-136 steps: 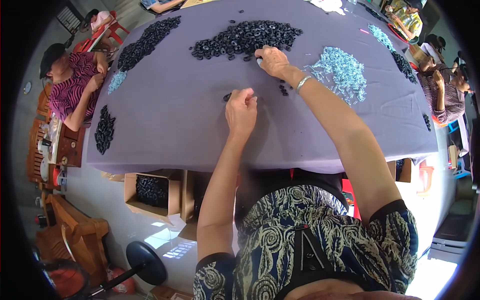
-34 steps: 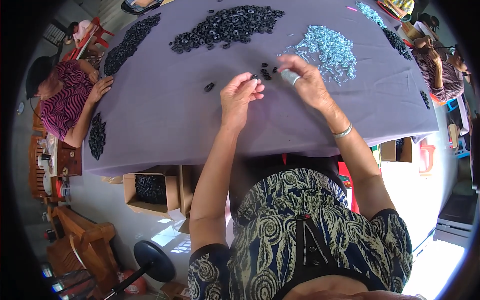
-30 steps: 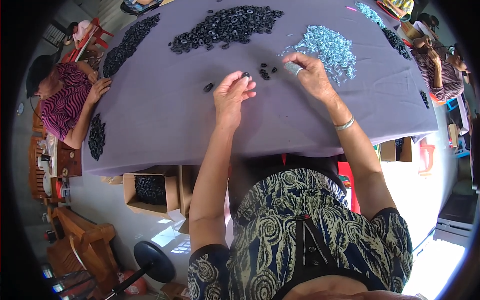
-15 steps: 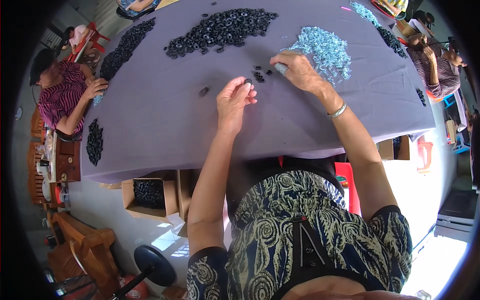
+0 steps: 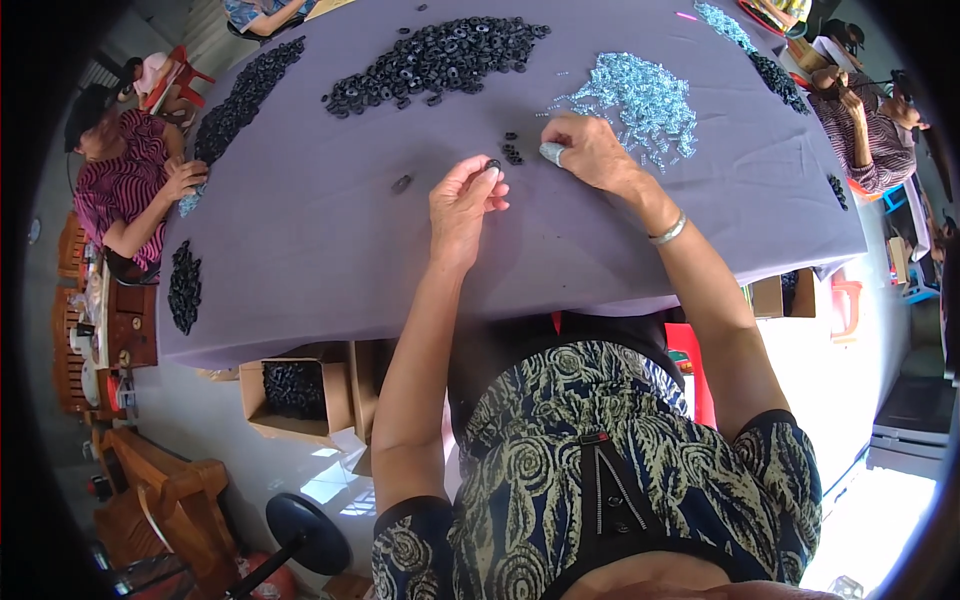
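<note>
My left hand [image 5: 465, 210], raised over the near middle of the table, pinches a small round black plastic part [image 5: 492, 164] between thumb and fingers. To its right, my right hand [image 5: 592, 152] is low over the cloth with its fingers curled together. A pale grey cover wraps its thumb, and anything in the fingertips is hidden. Between the hands lie several small black pieces [image 5: 512, 154] in a short cluster. One more black part [image 5: 402, 184] lies left of my left hand. Small pale blue metallic springs [image 5: 645, 100] are heaped just beyond my right hand.
A large heap of black parts [image 5: 440, 60] lies at the far middle of the grey tablecloth [image 5: 330, 250]. More black parts [image 5: 186, 288] sit by the left edge. A cardboard box [image 5: 292, 395] of black parts stands below. People sit around the table.
My right hand has come slightly nearer to me, and the single black piece beside its fingers no longer shows. My left hand keeps its pinch on the black part.
</note>
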`<state>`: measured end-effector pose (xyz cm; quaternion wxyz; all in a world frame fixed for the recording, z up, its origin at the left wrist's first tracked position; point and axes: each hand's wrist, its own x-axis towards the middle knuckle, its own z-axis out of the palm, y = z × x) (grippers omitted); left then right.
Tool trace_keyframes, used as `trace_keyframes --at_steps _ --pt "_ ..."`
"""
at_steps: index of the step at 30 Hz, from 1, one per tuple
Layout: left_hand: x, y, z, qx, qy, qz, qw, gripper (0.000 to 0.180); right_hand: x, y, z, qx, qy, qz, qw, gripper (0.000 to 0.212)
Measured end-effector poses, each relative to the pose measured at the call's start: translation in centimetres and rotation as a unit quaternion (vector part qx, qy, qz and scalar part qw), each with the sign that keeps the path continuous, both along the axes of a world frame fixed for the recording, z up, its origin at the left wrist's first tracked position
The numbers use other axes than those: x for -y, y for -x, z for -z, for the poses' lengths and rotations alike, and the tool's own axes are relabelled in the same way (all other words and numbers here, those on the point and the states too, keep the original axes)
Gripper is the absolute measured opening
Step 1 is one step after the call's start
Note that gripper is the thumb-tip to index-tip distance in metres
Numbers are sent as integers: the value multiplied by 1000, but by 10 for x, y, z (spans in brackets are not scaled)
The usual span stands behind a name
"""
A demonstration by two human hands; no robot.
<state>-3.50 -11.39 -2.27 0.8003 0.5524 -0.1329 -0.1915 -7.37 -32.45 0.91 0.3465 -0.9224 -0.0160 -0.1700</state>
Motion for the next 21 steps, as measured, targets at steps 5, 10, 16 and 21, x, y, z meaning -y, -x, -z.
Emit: trace_keyframes --at_steps 5,10,16,21 --pt "1 1 -1 3 -13 8 1000 20 -7 34 -7 -142 -41 -70 987 13" --pt "1 1 -1 10 -29 8 1000 22 -10 42 1 -118 -8 -7 993 16" --pt "0 0 1 6 -28 10 1000 23 6 34 -11 -145 -67 15 987 17" --pt "1 0 -2 9 -37 10 999 22 42 21 -5 -34 -36 80 996 14"
